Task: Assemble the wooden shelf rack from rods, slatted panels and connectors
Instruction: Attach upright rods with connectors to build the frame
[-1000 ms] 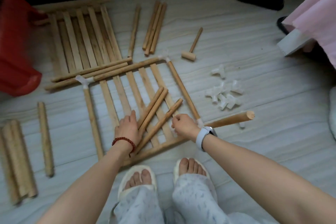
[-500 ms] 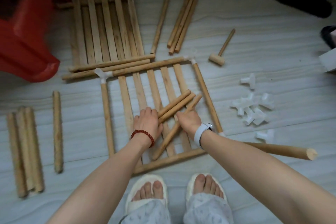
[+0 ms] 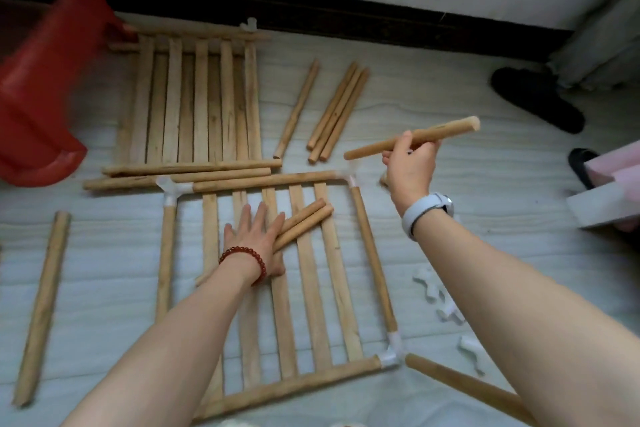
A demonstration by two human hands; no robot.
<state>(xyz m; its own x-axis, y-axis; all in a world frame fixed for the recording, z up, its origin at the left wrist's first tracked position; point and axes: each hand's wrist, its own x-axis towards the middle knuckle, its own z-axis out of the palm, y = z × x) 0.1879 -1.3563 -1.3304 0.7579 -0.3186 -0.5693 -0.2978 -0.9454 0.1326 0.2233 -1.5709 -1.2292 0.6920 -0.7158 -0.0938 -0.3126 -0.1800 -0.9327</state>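
Observation:
A slatted panel (image 3: 311,288) framed by rods and white corner connectors (image 3: 391,355) lies flat on the floor in front of me. My left hand (image 3: 256,239) rests flat on its slats, fingers straight, touching two short rods (image 3: 304,224) that lie across the panel. My right hand (image 3: 408,166) holds a short rod (image 3: 440,135) in the air above the panel's far right corner. A second slatted panel (image 3: 197,100) lies farther back on the left. A long rod (image 3: 464,388) sticks out from the near right connector.
Loose rods (image 3: 337,111) lie behind the panel, others at the far left (image 3: 41,305). White connectors (image 3: 436,295) are scattered on the right. A red plastic stool (image 3: 38,80) stands at the back left. A black slipper (image 3: 536,100) and a wall are at the back right.
My right hand has lifted one short rod off the panel and raised it up to the right. My left hand has flattened onto the slats beside the two remaining rods. The view tilted upward.

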